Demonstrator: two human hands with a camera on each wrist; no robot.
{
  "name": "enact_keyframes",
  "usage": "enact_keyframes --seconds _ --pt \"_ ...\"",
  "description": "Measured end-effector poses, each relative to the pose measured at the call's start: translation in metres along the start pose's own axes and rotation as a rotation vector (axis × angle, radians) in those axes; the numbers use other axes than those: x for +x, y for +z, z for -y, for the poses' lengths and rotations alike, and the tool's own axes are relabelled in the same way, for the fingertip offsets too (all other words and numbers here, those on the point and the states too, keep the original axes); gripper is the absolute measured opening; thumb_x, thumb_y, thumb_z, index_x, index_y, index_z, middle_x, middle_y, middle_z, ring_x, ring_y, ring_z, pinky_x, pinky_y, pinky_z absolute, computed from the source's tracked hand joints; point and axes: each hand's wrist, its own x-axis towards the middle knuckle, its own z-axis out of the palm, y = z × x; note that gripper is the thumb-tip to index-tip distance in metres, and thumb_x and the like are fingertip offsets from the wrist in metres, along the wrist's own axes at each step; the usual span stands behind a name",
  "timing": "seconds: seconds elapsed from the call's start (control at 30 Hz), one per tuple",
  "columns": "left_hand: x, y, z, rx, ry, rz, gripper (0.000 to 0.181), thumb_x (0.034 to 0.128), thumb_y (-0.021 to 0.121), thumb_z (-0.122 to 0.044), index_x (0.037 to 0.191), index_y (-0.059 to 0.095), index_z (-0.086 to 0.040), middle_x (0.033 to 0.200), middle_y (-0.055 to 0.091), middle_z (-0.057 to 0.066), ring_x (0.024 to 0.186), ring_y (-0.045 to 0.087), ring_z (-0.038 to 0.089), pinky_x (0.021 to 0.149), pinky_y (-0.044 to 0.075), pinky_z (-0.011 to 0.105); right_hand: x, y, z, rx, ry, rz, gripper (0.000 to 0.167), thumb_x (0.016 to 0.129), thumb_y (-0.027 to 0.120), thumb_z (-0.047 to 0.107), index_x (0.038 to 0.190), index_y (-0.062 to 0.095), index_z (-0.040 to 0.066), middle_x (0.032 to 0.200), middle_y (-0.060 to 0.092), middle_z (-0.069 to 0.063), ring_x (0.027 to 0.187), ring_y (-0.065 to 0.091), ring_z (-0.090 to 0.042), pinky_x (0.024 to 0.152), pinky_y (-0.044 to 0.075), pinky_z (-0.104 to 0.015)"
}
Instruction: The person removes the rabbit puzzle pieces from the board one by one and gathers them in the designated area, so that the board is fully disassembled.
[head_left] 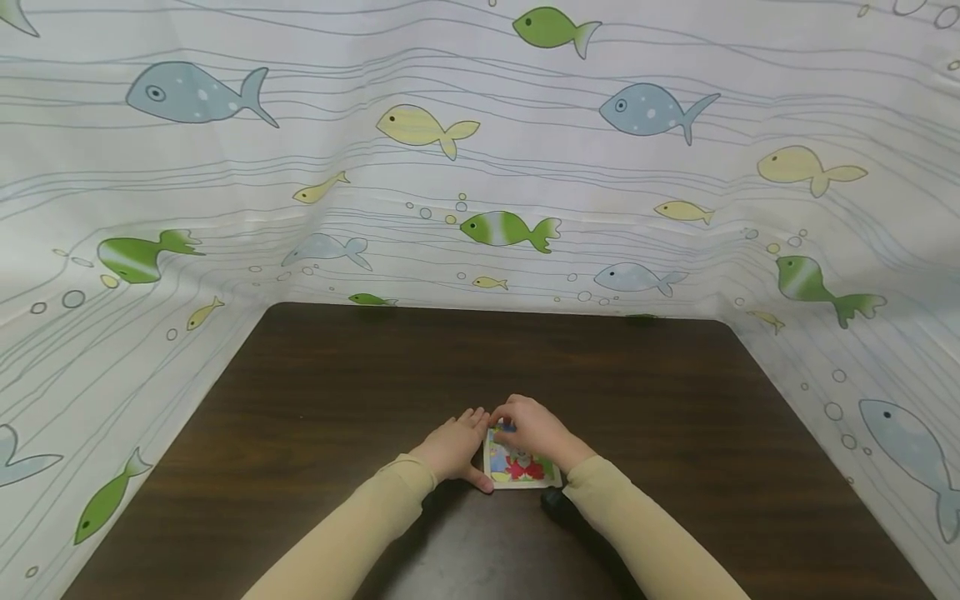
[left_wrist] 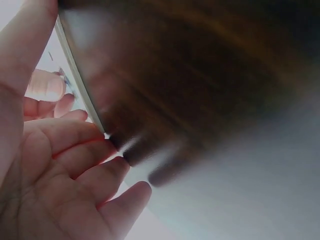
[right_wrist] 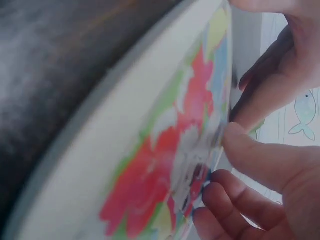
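A small picture board (head_left: 522,473) with a pale border and a bright print in red, green, blue and yellow lies flat on the dark table. Along its left edge rests my left hand (head_left: 452,448), fingers stretched forward and thumb at the near left corner. My right hand (head_left: 534,427) reaches over the board's far part with bent fingers. In the right wrist view the thumb (right_wrist: 250,150) and curled fingertips (right_wrist: 212,192) of that hand are close to the printed face (right_wrist: 165,165). Whether they pinch something there is hidden. The left fingers (left_wrist: 95,170) touch the table in the left wrist view.
Dark brown wood-look table (head_left: 360,367) spreads around the board. A white sheet (head_left: 420,183) printed with fish and wavy lines stands behind and on both sides of it. A small black object (head_left: 553,502) sits beneath the right wrist.
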Motion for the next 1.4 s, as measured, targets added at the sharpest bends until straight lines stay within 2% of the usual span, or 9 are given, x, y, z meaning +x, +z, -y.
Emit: enact_keyframes --seconds 0.33,0.63,0.9,1.4 --pt "-0.0018 0.0013 -0.0012 0.021 0.001 -0.008 0.105 0.0659 0.077 -0.057 0.141 0.039 0.005 0.149 0.035 0.021 0.138 0.033 0.033 0.109 0.034 0.049 0.0020 -0.0044 0.0015 0.014 0.011 0.078 0.027 0.082 0.075 0.014 0.109 0.070 0.012 0.091 0.056 0.001 0.078 0.050 -0.012 0.073 0.051 -0.026" --pt "-0.0018 0.0049 -0.0008 0.026 -0.005 -0.021 0.107 0.0649 0.079 -0.056 0.141 0.038 0.007 0.149 0.034 0.022 0.138 0.034 0.033 0.107 0.036 0.046 0.0019 -0.0058 0.0048 -0.019 -0.012 0.085 0.031 0.081 0.076 0.014 0.111 0.069 0.012 0.094 0.058 -0.001 0.081 0.051 -0.013 0.077 0.052 -0.029" --pt "-0.0008 0.0083 0.0004 0.039 -0.011 -0.028 0.107 0.0635 0.078 -0.058 0.141 0.040 0.006 0.148 0.036 0.021 0.138 0.034 0.032 0.107 0.037 0.044 0.0026 -0.0049 0.0066 -0.078 -0.038 0.088 0.028 0.081 0.076 0.014 0.107 0.069 0.014 0.093 0.058 -0.001 0.080 0.049 -0.014 0.077 0.051 -0.031" --pt "-0.0005 0.0034 -0.0008 0.031 -0.013 -0.022 0.109 0.0629 0.078 -0.056 0.143 0.037 0.005 0.149 0.034 0.021 0.138 0.033 0.032 0.106 0.039 0.045 0.0058 -0.0083 0.0088 -0.077 -0.024 0.135 0.027 0.080 0.076 0.016 0.104 0.065 0.016 0.092 0.053 -0.002 0.076 0.047 -0.014 0.067 0.046 -0.027"
